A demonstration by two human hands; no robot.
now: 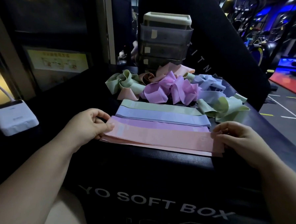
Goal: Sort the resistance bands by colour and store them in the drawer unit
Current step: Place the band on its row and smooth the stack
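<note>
Nearest: black soft box point(157, 172), white lettering on its front face, top used as work surface.

L hand point(90, 124) and R hand point(235, 138) sit at opposite ends of the flat pink bands point(159, 138), a thin stack lying lengthwise along the box's near edge. L: thumb on top, fingers curled under the left end, pinching it. R: fingers curled over the right end, gripping it; thumb mostly hidden. The stack spans straight between both grips, flat on the box top.

Just behind, overlapping like steps: purple band point(160, 125), then blue band point(160, 116), then green band point(161, 108), all flat and parallel to the pink.

Further back: heap of loose bands point(172, 89), crumpled, mixed colours: green at left and right, purple in the middle, blue to the right, pink at the back.

Behind the heap: drawer unit point(164, 40), smoky translucent drawers stacked, pale top, small labels on the fronts; drawers look shut.

Far left, off the box: white device point(15, 117) w/ a cable.
</note>
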